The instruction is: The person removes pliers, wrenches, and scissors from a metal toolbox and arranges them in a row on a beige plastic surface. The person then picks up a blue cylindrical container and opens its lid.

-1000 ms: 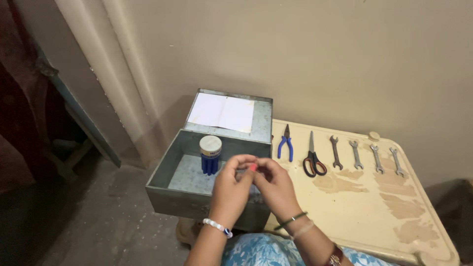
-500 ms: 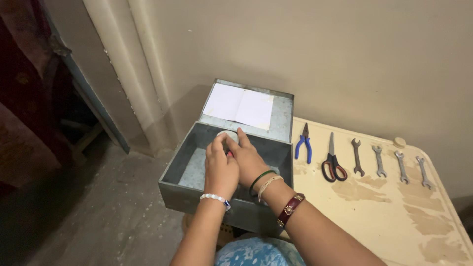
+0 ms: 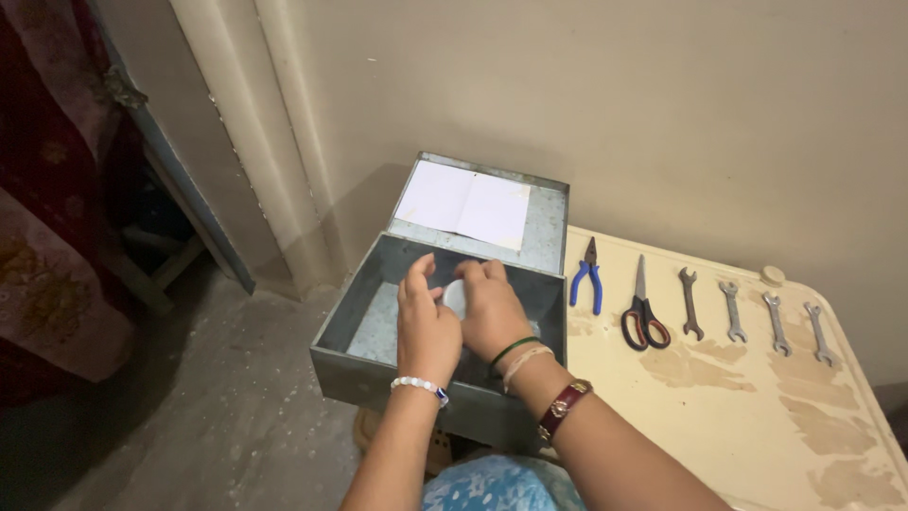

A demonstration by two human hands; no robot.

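We had both hands down inside the open metal box [image 3: 364, 326], a grey tin with its lid [image 3: 544, 213] tipped back against the wall. A white sheet of paper [image 3: 463, 203] was stuck to the inside of the lid. Between our hands sat a small jar with a white cap [image 3: 455, 296], and only that pale round top showed; the rest of it was hidden behind our fingers. Our left hand [image 3: 426, 326] curled around the jar's near side, fingers closed on it. Our right hand [image 3: 492, 312] wrapped the other side, its fingers also gripping the jar. The bare floor of the box showed to the left of our hands, and we could not tell whether anything else lay in there.

The box stood at the left edge of the table [image 3: 757, 416]. On the table, well apart from our hands, lay blue-handled pliers [image 3: 587, 276], scissors [image 3: 643, 308] and a row of four spanners [image 3: 752, 310].

Half a second before, our hands were already together in the box over the jar, much as now. A full second before, they were raised nearer to us, pinching something small and red, and the jar stood alone in the box with its blue body in plain view. The tools lay in the same order throughout.
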